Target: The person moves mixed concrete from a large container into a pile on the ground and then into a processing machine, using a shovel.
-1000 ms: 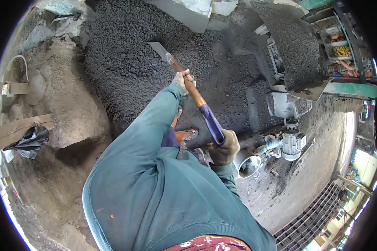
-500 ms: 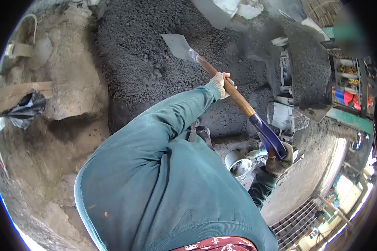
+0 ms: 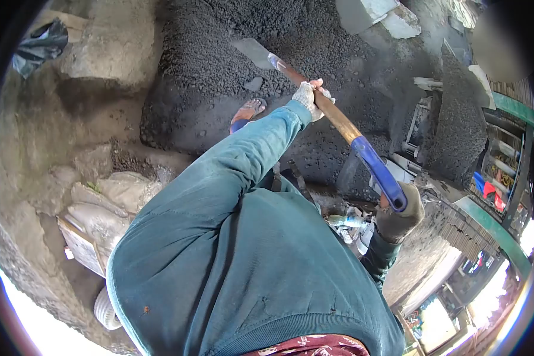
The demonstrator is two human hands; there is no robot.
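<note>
Shovel [image 3: 341, 121], head view: It slanted across in front of the person, with its flat blade [image 3: 253, 52] up over the dark gravel [image 3: 199, 65]. I could not tell if the blade touched it.
Left hand [image 3: 307, 99]: It wore a pale glove and was curled around the brown wooden pole, nearer the blade.
Right hand [image 3: 402, 218]: It wore a dirty glove and was wrapped around the end of the blue handle [image 3: 377, 167].
Foot [image 3: 250, 109]: It was on the ground near a grey lump [image 3: 254, 84].
Black bag [image 3: 41, 47]: It was far off to the left.
</note>
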